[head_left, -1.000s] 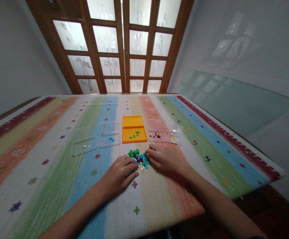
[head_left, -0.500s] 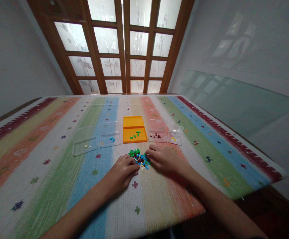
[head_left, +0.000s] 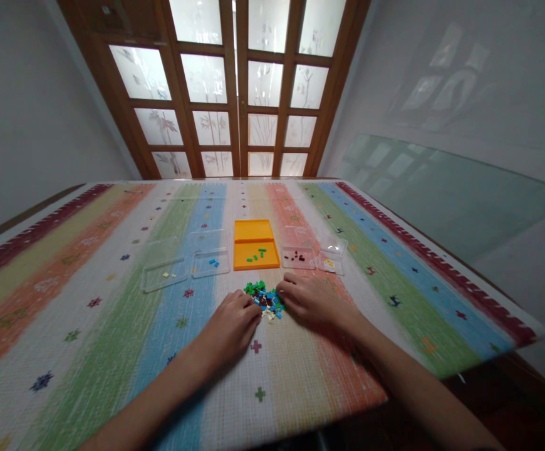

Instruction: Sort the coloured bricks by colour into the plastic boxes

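Note:
A mixed pile of small toy building bricks [head_left: 267, 302], green, blue, dark brown and cream, lies on the striped tablecloth. At its left edge is my left hand [head_left: 235, 318], fingers curled in against the bricks. My right hand [head_left: 307, 299] touches the pile's right side, its fingers bent and pressed together. Whatever either hand pinches is hidden behind the fingers. Just beyond the pile sits an open orange box [head_left: 256, 265] with several green bricks [head_left: 256, 255] inside.
Clear plastic boxes flank the orange one: one with cream bricks [head_left: 145, 280], one with blue bricks [head_left: 196, 270], one with dark brown bricks [head_left: 295, 265], one with yellow bricks [head_left: 337, 272]. The tablecloth's near edge [head_left: 347, 410] runs below my right forearm.
My left hand's fingers have drawn in a little at the pile's edge. My right hand stays at the pile's right side. The whole view has shifted slightly.

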### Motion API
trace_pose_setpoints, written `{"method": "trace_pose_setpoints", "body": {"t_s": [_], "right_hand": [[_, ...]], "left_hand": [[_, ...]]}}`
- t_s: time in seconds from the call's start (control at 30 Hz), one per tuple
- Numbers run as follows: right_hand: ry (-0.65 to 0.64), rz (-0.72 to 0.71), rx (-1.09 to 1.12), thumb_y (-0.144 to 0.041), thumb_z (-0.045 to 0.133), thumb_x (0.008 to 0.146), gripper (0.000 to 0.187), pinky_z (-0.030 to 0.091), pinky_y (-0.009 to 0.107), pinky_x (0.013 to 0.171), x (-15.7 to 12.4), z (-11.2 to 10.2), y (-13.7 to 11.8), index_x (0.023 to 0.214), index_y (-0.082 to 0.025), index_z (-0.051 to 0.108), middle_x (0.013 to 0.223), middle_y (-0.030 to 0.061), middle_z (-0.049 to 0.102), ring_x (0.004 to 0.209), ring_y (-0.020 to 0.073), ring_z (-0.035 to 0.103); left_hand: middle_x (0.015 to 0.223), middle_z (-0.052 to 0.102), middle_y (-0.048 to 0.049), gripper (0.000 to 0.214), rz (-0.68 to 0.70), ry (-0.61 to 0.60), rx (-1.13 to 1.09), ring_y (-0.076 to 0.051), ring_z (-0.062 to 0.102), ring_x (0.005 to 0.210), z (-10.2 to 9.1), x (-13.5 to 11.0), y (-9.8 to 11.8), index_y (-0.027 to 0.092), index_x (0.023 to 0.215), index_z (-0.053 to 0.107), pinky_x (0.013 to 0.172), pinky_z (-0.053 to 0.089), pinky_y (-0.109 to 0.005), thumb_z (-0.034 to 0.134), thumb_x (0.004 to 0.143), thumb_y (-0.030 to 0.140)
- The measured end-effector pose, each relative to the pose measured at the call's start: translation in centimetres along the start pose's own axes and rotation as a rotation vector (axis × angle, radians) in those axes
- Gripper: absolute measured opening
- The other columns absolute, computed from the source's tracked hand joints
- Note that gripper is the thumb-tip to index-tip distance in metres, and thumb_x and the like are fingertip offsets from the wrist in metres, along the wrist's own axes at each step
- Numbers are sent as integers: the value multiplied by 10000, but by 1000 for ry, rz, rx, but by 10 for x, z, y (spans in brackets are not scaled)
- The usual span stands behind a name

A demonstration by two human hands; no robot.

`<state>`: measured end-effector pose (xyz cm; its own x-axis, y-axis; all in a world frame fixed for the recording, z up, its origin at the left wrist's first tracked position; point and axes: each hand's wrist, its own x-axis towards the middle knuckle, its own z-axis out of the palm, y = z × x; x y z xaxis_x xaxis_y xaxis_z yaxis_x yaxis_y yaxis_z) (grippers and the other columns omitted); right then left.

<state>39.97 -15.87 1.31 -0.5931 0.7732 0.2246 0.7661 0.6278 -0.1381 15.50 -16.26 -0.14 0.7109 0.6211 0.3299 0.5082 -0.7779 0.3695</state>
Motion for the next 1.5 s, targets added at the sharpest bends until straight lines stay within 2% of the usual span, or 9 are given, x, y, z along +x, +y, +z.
{"method": "trace_pose_setpoints", "body": {"t_s": [0.37,0.57,0.77,0.9,1.0,1.17,1.3,1.4,1.5], "right_hand": [[-11,-5,-1,-158,520,949,127,247,289,605,1,-1,1,883,-176,626,893,57,625,678,138,466],[-31,-7,-10,-158,521,948,129,244,294,604,1,-3,1,890,-173,635,884,54,621,675,137,461],[-37,-12,-6,-161,515,956,135,236,293,602,1,-4,1,886,-167,631,883,57,621,664,132,445],[-32,-3,-11,-175,512,963,139,235,294,597,1,-4,0,891,-166,630,891,62,629,662,134,446],[-28,-6,-16,-166,519,953,131,239,297,595,1,-4,0,891,-169,635,888,61,629,658,133,451],[-29,-4,-32,-164,529,951,127,245,297,595,1,-5,-1,886,-167,638,880,62,634,662,132,457],[-22,3,-38,-166,533,952,120,241,294,594,0,-4,0,889,-172,635,888,56,636,664,127,457],[-17,1,-49,-173,532,951,116,230,298,595,-1,-2,1,891,-175,632,891,55,638,665,129,453],[-15,-6,-50,-176,518,955,125,225,302,601,-1,-2,2,891,-176,626,901,57,640,674,133,455]], "left_hand": [[894,628,-74,217,11,9,-1,-228,572,874,1,0,1,184,914,678,774,517,-371,478,999,179],[884,613,-65,263,0,-11,-7,-214,566,847,1,2,4,185,828,640,752,522,-357,458,1013,141],[960,627,-83,218,57,-45,105,-243,571,896,4,-1,5,177,882,601,802,535,-396,462,928,16],[990,633,-94,172,71,-84,197,-269,576,928,5,-4,6,162,941,593,833,538,-424,562,868,10],[964,627,-79,168,71,-87,190,-258,565,915,3,-4,6,170,916,582,818,538,-407,557,876,9],[946,624,-68,216,61,-33,55,-231,553,890,1,-2,5,176,900,597,795,532,-377,462,935,12],[929,640,-74,212,58,59,-48,-217,577,876,-5,1,0,173,953,646,770,537,-357,458,982,80],[897,670,-69,187,43,154,-131,-197,616,853,-19,5,-6,180,973,680,756,540,-329,499,991,137],[895,719,-55,162,-44,269,-171,-189,667,844,-41,8,-15,195,954,708,779,549,-324,550,984,219]]}}
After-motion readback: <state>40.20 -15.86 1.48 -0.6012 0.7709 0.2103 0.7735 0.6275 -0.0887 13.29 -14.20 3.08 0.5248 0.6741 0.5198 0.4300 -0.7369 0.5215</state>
